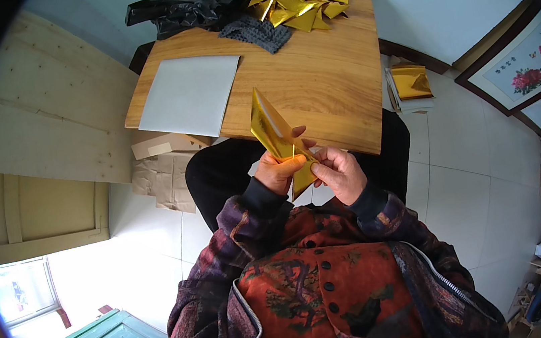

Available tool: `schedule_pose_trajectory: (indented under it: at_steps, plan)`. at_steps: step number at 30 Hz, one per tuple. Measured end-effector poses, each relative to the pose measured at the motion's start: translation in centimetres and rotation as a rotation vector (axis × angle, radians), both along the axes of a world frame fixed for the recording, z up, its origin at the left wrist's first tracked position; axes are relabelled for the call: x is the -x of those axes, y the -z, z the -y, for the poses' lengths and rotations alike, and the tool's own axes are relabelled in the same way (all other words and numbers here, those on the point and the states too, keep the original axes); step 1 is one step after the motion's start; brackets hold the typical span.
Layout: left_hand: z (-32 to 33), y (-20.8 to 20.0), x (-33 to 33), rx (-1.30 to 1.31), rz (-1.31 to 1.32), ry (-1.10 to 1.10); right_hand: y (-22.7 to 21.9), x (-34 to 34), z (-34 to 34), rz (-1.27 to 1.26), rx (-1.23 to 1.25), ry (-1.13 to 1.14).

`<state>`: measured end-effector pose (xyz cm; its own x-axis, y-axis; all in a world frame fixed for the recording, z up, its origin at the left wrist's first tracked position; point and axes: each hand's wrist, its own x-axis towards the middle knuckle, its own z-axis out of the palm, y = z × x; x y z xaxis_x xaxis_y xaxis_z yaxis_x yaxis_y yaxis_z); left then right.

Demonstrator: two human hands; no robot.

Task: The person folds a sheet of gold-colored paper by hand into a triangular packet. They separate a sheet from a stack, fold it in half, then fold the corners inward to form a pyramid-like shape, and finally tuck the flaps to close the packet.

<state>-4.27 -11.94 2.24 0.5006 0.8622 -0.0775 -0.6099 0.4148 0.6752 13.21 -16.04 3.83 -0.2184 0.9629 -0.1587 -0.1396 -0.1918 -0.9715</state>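
Between my two hands, over my lap and just off the table's near edge, is a piece of folded gold foil paper [271,128]. One pointed end sticks up toward the table and another points down below my fingers. My left hand [277,171] grips its middle, thumb laid across the front. At its lower right part my right hand [338,173] pinches the paper between thumb and fingers. Some fingertips are hidden behind the foil. At the table's far side lies a pile of folded gold foil pieces [301,1].
A stack of silver-grey sheets [190,96] lies on the wooden table [313,76]. Behind it are a black plastic bag [193,6] and a dark knitted cloth [256,33]. Gold sheets [411,80] sit on the floor at right, brown cardboard [167,181] at left.
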Motion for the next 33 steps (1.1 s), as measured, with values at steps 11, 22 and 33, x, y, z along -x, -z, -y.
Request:
schedule_pose_trajectory:
  at_steps: [11, 22, 33]
  plan:
    - [-0.7, 1.4, 1.3, -0.143, -0.265, 0.101, -0.8, -1.1, -0.2, 0.094, -0.060, -0.099]
    - [-0.2, -0.1, 1.3, -0.129, -0.332, 0.078, 0.7, -1.2, -0.5, -0.021, -0.034, -0.055]
    - [1.0, 1.4, 2.8, -0.159, -0.470, 0.061, 2.1, -1.4, -0.9, -0.051, -0.062, 0.105]
